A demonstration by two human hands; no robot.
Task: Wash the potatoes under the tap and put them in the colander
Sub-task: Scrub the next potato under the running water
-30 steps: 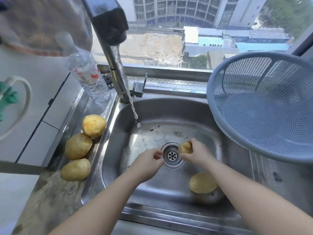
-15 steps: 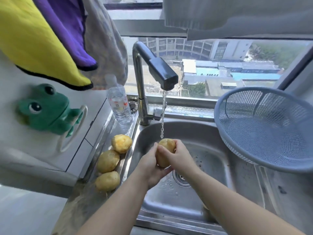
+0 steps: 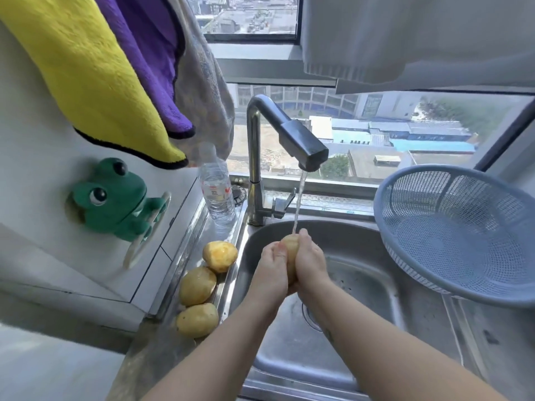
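Fingers (image 3: 275, 250) of the left hand (image 3: 270, 269) and right hand (image 3: 312, 263) wrap 1 potato (image 3: 290, 246), clasped upright between them above the sink (image 3: 376, 299), where the water stream (image 3: 298, 204) strikes its top. 3 potatoes (image 3: 197, 285) lie in a row on the left ledge. The blue colander (image 3: 463, 233) sits tilted right of the basin. The tap (image 3: 301, 140) stands behind.

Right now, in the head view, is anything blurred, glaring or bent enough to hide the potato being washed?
Head view: daylight from the window lights the scene evenly; the potato between the left hand and right hand reads clearly; soft sheen on the sink, no blown-out glare; wide-angle bending stretches the colander at the right edge; hanging cloths near the lens look soft.
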